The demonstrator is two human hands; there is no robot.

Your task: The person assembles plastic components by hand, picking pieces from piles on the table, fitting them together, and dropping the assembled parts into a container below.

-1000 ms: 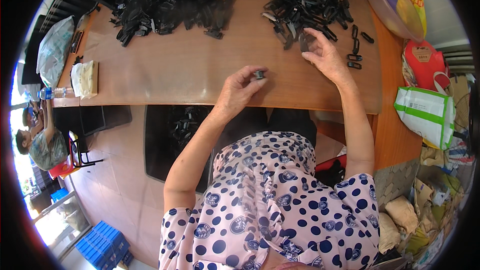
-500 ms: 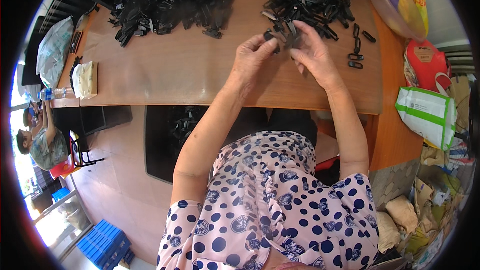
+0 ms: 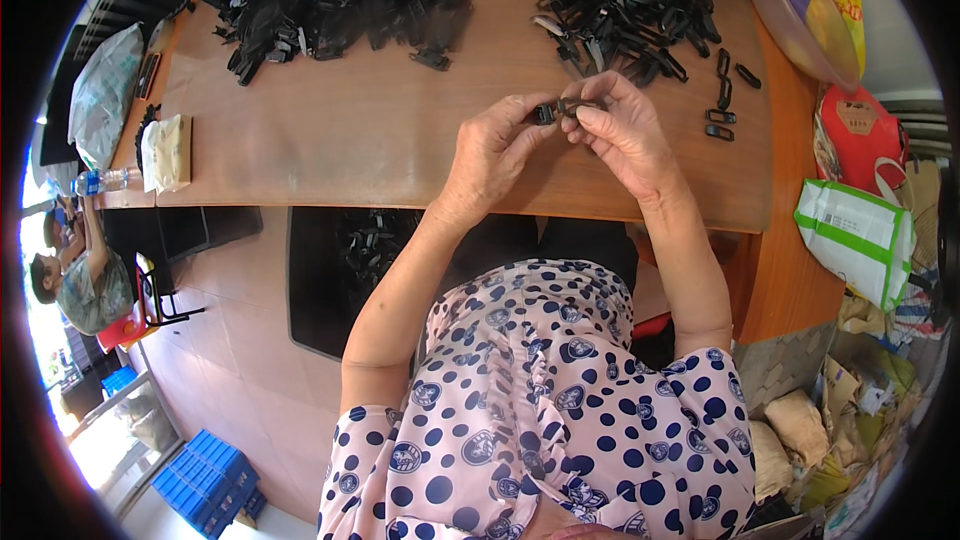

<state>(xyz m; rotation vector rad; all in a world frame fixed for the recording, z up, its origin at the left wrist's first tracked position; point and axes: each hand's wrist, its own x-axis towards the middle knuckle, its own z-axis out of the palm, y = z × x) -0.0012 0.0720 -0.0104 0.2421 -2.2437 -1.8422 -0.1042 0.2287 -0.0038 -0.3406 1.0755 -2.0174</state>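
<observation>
Pinched between the thumb and fingers of my left hand (image 3: pixel 490 148) is a small black plastic part (image 3: pixel 545 114). My right hand (image 3: pixel 630 138) grips another narrow black plastic part (image 3: pixel 580 104). The two parts meet end to end over the table, near its front edge; whether they are joined is hidden by my fingers. Just beyond my hands lies a heap of long black plastic pieces (image 3: pixel 630 10). A bigger heap of dark pieces (image 3: pixel 330 10) spreads at the far left. Several black frame-shaped parts (image 3: pixel 720 116) lie to the right of my hands.
On the brown table (image 3: pixel 330 140), a tissue pack (image 3: pixel 172 155) stands at the left edge. A translucent basin (image 3: pixel 805 25) is at the far right. Bags, including a green-and-white one (image 3: pixel 855 240), sit at right. Another person (image 3: pixel 90 290) sits at far left, near stacked blue crates (image 3: pixel 208 480).
Both hands have come nearer to me, away from the far heap. The black parts they hold, apart before, now touch end to end.
</observation>
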